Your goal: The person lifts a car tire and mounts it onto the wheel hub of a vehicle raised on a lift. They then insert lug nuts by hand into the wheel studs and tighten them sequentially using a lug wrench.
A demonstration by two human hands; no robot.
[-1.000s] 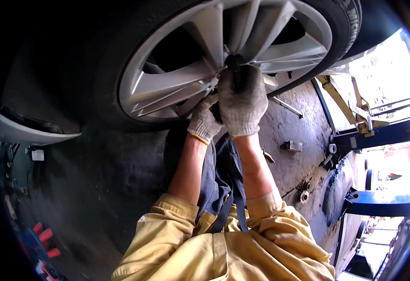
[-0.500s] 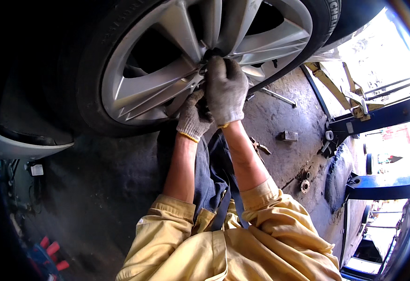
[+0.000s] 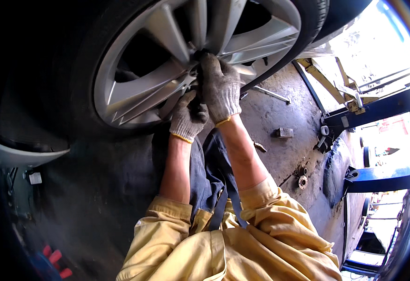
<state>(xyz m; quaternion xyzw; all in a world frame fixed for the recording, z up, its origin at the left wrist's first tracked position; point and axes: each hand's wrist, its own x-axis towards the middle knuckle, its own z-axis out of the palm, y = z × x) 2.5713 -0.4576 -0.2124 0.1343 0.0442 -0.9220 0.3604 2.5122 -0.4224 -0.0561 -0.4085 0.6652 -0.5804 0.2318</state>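
A silver alloy wheel [image 3: 167,35] with a black tyre [image 3: 81,89] rises in front of me, its hub near the top middle. Both my hands wear grey knitted work gloves with yellow cuffs. At the lower side of the hub, my left hand [image 3: 189,117] is closed, thumb and fingers curled together. Just right of it and higher, my right hand [image 3: 221,89] is closed with its fingertips up against the hub's dark centre. Whatever the two hands grip is hidden behind the gloves. Lug holes show beside the left fingertips.
On the floor to the right lie a long metal bar [image 3: 272,95], a small metal block [image 3: 284,133] and round metal parts [image 3: 302,181]. Blue lift arms [image 3: 385,180] and a yellow metal frame [image 3: 324,79] stand farther right. Red-ended objects [image 3: 55,256] are at lower left.
The wheel and both hands sit slightly farther left and higher in the picture. Pliers on the floor are now mostly behind my right forearm. Both hands keep their hold at the hub.
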